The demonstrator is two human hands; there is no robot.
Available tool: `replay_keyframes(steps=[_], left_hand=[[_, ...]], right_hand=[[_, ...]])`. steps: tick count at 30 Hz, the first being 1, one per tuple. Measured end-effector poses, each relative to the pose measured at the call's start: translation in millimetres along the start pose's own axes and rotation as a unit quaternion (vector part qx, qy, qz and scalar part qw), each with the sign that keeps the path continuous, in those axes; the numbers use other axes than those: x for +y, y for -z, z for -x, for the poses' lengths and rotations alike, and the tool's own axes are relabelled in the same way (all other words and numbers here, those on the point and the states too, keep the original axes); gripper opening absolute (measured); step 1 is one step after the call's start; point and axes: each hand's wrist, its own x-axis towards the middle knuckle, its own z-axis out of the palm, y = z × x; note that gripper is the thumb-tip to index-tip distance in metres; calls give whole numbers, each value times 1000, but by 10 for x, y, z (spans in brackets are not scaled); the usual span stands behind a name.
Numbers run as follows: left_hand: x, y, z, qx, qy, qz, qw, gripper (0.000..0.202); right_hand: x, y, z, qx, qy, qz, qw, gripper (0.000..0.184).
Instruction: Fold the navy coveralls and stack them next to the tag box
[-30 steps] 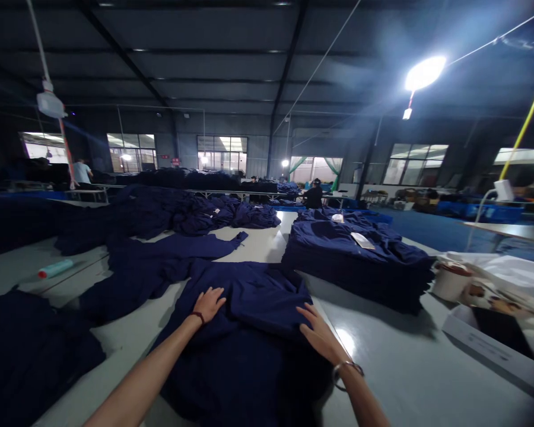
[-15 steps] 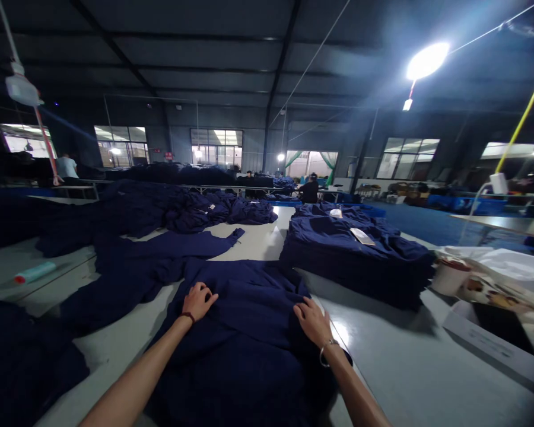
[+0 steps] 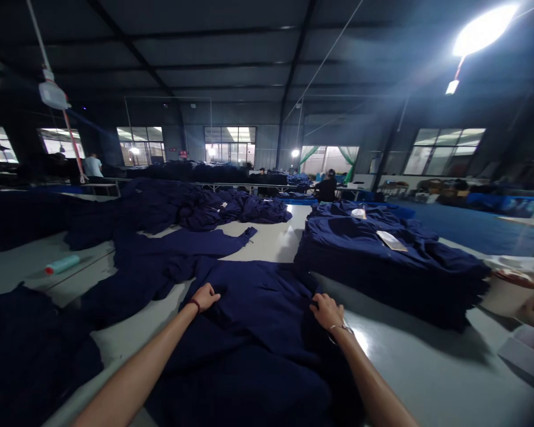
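Observation:
A navy blue garment (image 3: 253, 332) lies spread on the table in front of me, slightly wrinkled. At its upper left side my left hand (image 3: 206, 298) is closed, thumb and fingers pinching the cloth. Over on the right edge, the curled fingers of my right hand (image 3: 327, 309) grip the fabric too. The fingertips of both hands are partly hidden in the dark cloth. Just beyond my right hand stands a thick stack of folded navy garments (image 3: 382, 273) with a white paper tag (image 3: 391, 241) on top.
Loose navy garments (image 3: 160, 255) cover the table's left side, beside a teal thread spool (image 3: 63, 264). Further back lies a heap of navy clothes (image 3: 204, 207). A white container (image 3: 507, 290) stands at the right. Two people are in the background.
The view has swung left, so things appear further right. My left hand's fingers have closed on the cloth. The right hand's fingers have curled in at the garment's edge.

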Motion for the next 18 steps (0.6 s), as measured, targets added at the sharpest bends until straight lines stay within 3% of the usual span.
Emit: replay_keyframes(steps=[4,10,12,14,16,18], left_hand=[[-34,53,11,7,3,24,1000,35],[-68,296,61,39,-12,7,999,55],[-34,305,128,89,-42,-30,995,57],[12,240,215,119,-106,-71,985,42],[32,119,303,79,-187,-107,973,30],[2,-17,366,-5,-228,-141,963,39]], right_hand=[[4,-28,15,5,5,-7,1000,25],[-18,52,51,61,-13,7,998,27],[-95,69,123,97,25,-4,995,31],[-191,51,243,105,99,-28,989,31],[-277,-6,399,71,151,-40,985,37],[-329,-87,555,12,136,-22,990,51]])
